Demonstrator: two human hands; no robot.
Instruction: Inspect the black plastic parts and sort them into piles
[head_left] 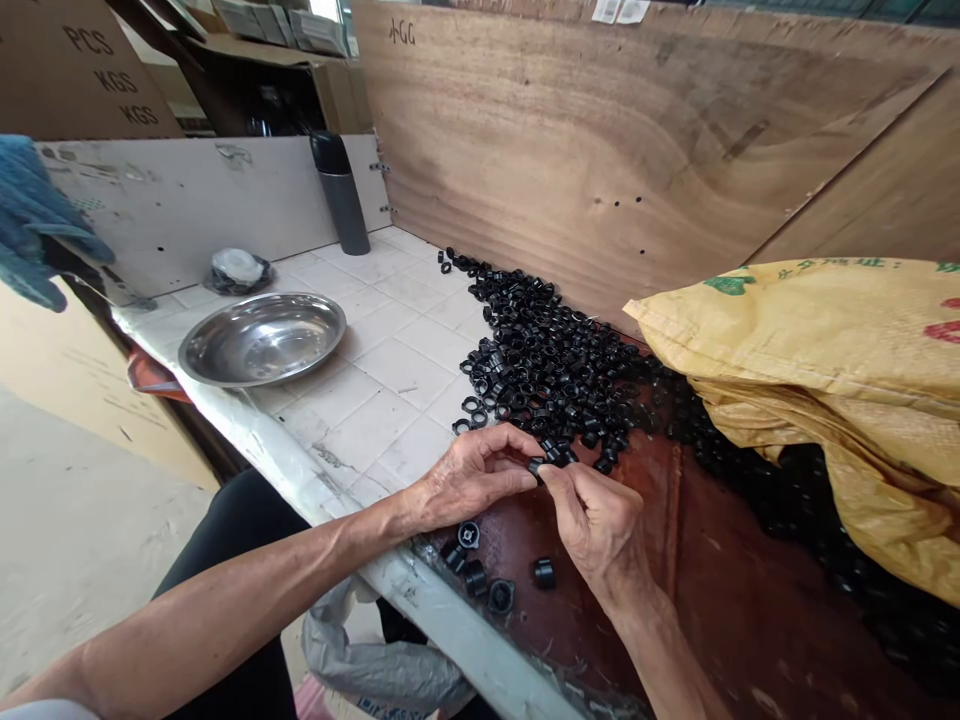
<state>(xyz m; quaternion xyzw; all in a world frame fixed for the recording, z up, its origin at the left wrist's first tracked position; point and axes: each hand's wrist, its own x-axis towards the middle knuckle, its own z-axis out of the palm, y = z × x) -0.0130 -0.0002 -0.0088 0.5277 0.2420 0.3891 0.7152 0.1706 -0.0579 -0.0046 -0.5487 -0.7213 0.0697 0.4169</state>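
My left hand (469, 480) and my right hand (596, 515) meet at the near edge of a heap of small black plastic rings (551, 365). Both pinch one small black part (535, 466) between their fingertips. The heap runs along the wooden board from the back toward a yellow woven sack (825, 370) on the right. Several finished black pieces (480, 570) lie apart on the dark red surface just below my hands.
A steel bowl (262, 338) sits on the white tiled table (375, 300) to the left. A grey flask (343, 195) stands at the back, a wrapped bundle (237, 270) near it. A plywood board (600, 150) walls the back. A grey bag (375, 660) hangs under the table edge.
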